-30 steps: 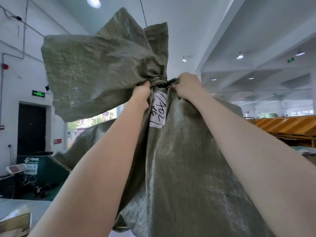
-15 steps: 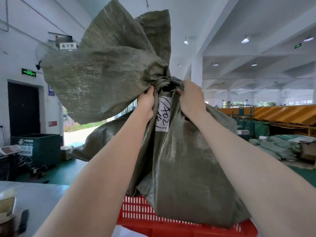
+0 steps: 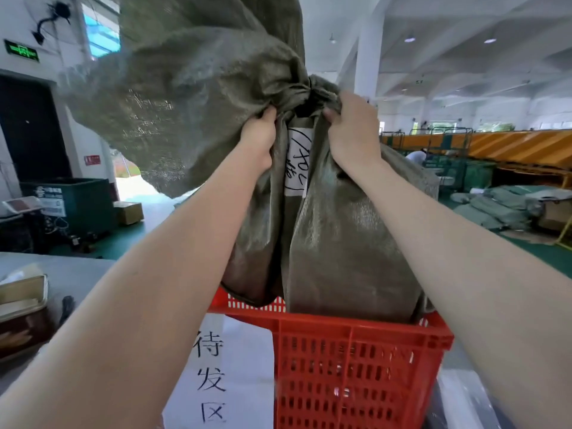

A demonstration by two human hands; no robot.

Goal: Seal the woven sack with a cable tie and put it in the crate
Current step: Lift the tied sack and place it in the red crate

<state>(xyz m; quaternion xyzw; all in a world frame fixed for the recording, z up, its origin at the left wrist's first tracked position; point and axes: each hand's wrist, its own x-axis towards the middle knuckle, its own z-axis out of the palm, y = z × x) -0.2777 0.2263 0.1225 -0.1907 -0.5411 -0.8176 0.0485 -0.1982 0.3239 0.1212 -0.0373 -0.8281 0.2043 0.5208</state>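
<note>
"待发区" on the white sheet [image 3: 230,371] fronting the red crate [image 3: 356,366]; sack label [image 3: 297,162] handwriting unclear.

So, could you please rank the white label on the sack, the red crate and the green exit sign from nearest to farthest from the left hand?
From the left hand:
1. White label, just right of it on the sack.
2. Red crate, below.
3. Green exit sign, far left on the wall.

White walls and a pillar [image 3: 368,51] are framing a big hall with a green floor [image 3: 551,252]. Ceiling lamps [image 3: 409,39] are glowing, and daylight is pouring through a doorway [image 3: 130,181]. A dark door [image 3: 31,128] is standing shut under a green exit sign [image 3: 21,51].
</note>
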